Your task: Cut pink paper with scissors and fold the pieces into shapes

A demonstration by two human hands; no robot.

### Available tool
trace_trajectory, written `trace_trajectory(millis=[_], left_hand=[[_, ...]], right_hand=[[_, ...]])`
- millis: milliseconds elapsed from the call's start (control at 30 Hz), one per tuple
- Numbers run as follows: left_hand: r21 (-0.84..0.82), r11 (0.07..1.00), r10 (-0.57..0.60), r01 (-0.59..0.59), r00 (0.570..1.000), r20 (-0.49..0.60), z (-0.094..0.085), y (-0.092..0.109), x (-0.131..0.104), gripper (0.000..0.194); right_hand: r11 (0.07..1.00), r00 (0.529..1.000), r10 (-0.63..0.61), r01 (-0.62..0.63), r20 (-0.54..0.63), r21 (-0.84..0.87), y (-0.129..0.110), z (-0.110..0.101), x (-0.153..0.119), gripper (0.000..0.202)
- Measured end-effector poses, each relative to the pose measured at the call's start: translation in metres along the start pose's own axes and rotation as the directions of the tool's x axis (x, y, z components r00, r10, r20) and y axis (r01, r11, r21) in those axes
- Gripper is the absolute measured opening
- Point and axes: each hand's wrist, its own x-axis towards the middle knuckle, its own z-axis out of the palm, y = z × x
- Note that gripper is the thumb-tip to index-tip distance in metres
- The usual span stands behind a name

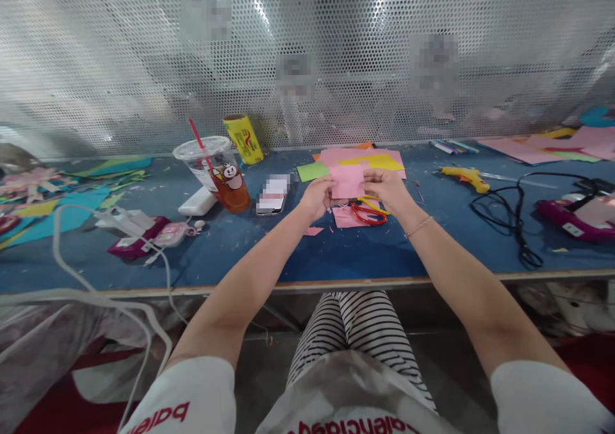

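Observation:
A small pink paper square (348, 183) is held up between my two hands, above the blue table. My left hand (318, 197) pinches its left edge, and my right hand (383, 188) has the right edge between thumb and fingers. Scissors with red and yellow handles (369, 214) lie just below the square, partly over another pink piece (346, 218). Behind my hands are larger pink sheets (331, 156), a yellow sheet (387, 161) and a green sheet (311, 172).
On the blue table (336, 258), a drink cup (214, 174), yellow can (244, 139), phone (273, 194) and purple power strip (139, 237) stand or lie leftward. Rightward are a yellow glue gun (465, 178), black cable (517, 213) and another purple strip (569, 221).

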Motion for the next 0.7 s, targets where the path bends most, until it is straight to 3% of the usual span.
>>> trace_trajectory(millis=[367,700], left_hand=[[0.124,0.989,0.079,-0.079,0.997,0.005,-0.0006,-0.0038,0.0036,0.015],[0.234,0.956,0.144,-0.176,0.978,0.15,-0.0046,-0.0086,0.005,0.028]], right_hand=[[0.999,0.999,0.025,-0.025,-0.032,-0.023,-0.0013,-0.0015,-0.0006,0.03],[0.999,1.0,-0.017,0.018,0.02,-0.05,0.0001,-0.0018,-0.0003,0.033]])
